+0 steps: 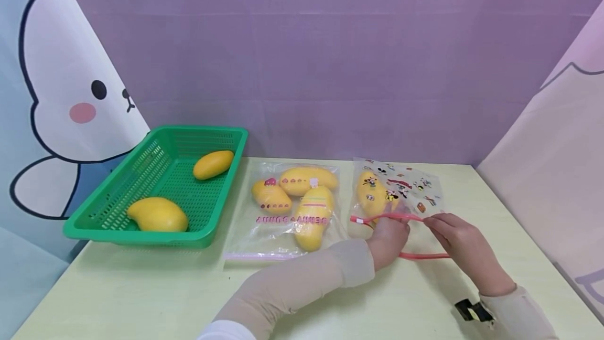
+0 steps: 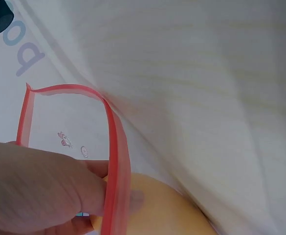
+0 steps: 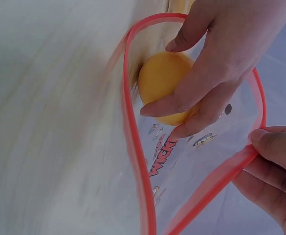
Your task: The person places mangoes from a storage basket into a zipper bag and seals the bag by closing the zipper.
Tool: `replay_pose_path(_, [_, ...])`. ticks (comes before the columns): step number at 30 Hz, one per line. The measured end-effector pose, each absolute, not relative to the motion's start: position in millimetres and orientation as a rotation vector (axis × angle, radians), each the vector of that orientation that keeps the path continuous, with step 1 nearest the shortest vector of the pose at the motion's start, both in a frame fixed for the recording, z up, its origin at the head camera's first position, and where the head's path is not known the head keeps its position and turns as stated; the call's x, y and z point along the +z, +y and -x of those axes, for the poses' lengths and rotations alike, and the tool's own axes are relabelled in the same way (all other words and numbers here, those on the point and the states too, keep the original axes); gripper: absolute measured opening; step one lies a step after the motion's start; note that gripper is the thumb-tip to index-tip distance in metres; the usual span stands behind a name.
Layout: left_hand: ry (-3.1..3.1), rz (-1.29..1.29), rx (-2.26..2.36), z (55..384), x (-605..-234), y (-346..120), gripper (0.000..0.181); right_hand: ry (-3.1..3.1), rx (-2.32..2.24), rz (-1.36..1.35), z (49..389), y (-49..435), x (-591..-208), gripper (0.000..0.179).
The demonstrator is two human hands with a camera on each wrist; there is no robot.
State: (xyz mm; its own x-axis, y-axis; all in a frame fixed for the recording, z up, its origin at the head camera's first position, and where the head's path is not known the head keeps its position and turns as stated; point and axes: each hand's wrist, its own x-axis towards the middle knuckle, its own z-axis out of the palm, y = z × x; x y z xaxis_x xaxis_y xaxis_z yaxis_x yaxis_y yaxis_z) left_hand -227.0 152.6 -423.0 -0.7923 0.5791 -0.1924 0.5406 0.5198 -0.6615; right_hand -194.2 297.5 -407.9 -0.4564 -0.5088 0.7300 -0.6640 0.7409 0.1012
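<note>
My left hand [image 1: 389, 237] reaches through the open mouth of a clear zip bag [image 1: 431, 185] with red edging and cartoon prints. Inside, its thumb and fingers curve round the end of a yellow mango [image 3: 163, 88]. The left wrist view also shows that mango [image 2: 157, 210], partly behind the red edging [image 2: 116, 171]. My right hand [image 1: 460, 240] pinches the bag's upper red edge between thumb and fingers, and the mouth gapes between its two edges. In the right wrist view, the right hand [image 3: 275, 171] grips the rim at the side.
Left of this bag, another clear bag [image 1: 243, 235] with pink print lies flat, with three mangoes [image 1: 309, 180] inside. A green basket [image 1: 207, 237] at the left holds two mangoes [image 1: 160, 215]. Behind the pale table [image 1: 141, 287] hangs a purple cloth [image 1: 330, 67].
</note>
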Motion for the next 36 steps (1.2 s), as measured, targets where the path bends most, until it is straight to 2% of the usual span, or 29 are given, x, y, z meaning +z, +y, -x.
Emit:
replay_pose_path(13, [-2.727, 1.027, 0.909, 214.8, -416.6, 147.4, 0.035, -2.179, 0.259, -0.859, 194.4, 293.2, -409.3, 0.064])
replay_pose_path(20, [-2.699, 1.104, 0.912, 205.9, -412.5, 141.8, 0.044, -2.187, 0.254, -0.852, 194.6, 293.4, -408.1, 0.065])
replay_pose_path(36, [-2.557, 1.303, 0.779, 178.0, -396.0, 112.7, 0.031, -2.177, 0.25, -0.858, 193.8, 292.8, -410.4, 0.06])
